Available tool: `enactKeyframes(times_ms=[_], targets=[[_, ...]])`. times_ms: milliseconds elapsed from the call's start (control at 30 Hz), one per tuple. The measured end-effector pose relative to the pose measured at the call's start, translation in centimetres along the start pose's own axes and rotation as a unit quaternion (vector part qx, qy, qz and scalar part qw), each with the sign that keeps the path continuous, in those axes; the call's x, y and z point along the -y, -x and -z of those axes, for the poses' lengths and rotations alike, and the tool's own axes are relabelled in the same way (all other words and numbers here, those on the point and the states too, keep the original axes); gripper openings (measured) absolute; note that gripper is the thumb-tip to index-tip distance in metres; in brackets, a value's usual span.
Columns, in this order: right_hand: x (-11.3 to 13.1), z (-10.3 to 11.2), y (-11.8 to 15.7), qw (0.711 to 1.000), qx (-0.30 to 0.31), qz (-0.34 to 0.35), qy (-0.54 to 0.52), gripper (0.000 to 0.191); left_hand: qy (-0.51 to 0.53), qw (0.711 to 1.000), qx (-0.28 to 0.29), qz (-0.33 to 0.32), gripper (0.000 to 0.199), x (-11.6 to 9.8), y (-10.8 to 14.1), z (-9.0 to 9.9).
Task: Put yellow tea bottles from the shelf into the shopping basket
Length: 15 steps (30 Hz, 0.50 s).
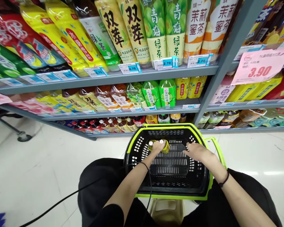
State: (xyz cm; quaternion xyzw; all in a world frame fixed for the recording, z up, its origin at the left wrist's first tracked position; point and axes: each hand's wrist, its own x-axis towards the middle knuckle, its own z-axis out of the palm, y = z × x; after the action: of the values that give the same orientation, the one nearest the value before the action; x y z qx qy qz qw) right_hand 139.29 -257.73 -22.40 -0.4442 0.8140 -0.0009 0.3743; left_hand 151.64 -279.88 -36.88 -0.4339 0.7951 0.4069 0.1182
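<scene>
While shelving (132, 78) spans twelve o'clock, the black basket (171, 190) sits below, the right hand (197, 152) loosely open at its two o'clock. The nearer left hand (158, 146) has its grip around a yellow bottle (166, 147) at the basket's eleven o'clock; the bottle lies toward three from that grip, long axis seemingly near upright, cap (161, 142) toward ten.

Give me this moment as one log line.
Left hand: gripping yellow bottle in black basket | Right hand: open, at basket's right side | Second bottle: in basket, beside gripped one
</scene>
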Motion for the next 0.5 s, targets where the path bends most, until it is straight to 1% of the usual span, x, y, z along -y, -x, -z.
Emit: enactKeyframes(times_ms=[67,133,200,267,333,367,400,433,500], targets=[[0.1,0.0,-0.1,1.0,0.001,0.002,0.004,0.05,-0.098,0.995,-0.003,0.028,0.053,0.3,-0.6,0.3],[0.3,0.0,-0.2,1.0,0.002,0.003,0.009,0.049,-0.205,0.977,-0.003,0.05,0.05,0.6,-1.5,0.1],[0.6,0.0,-0.2,1.0,0.005,0.002,0.014,0.049,-0.298,0.954,-0.001,0.03,0.051,0.8,-2.3,-0.6],[1.0,-0.1,-0.2,1.0,0.008,0.0,0.021,0.048,-0.38,0.924,0.005,-0.033,0.06,1.1,-2.7,-1.6],[1.4,-0.3,-0.3,1.0,0.012,0.003,0.027,0.048,-0.446,0.886,0.034,-0.121,0.073,1.7,-2.8,-2.6],[1.6,-0.3,-0.4,0.999,0.016,0.007,0.028,0.048,-0.473,0.864,0.053,-0.162,0.075,2.0,-2.8,-3.0],[1.8,-0.4,-0.4,0.999,0.02,0.011,0.028,0.048,-0.496,0.843,0.069,-0.196,0.071,2.5,-2.9,-3.3],[1.9,-0.5,-0.5,0.999,0.024,0.016,0.028,0.047,-0.516,0.824,0.08,-0.22,0.063,2.9,-3.1,-3.5],[1.9,-0.7,-0.7,0.999,0.028,0.021,0.026,0.048,-0.552,0.793,0.087,-0.243,0.045,3.6,-3.9,-3.6]])
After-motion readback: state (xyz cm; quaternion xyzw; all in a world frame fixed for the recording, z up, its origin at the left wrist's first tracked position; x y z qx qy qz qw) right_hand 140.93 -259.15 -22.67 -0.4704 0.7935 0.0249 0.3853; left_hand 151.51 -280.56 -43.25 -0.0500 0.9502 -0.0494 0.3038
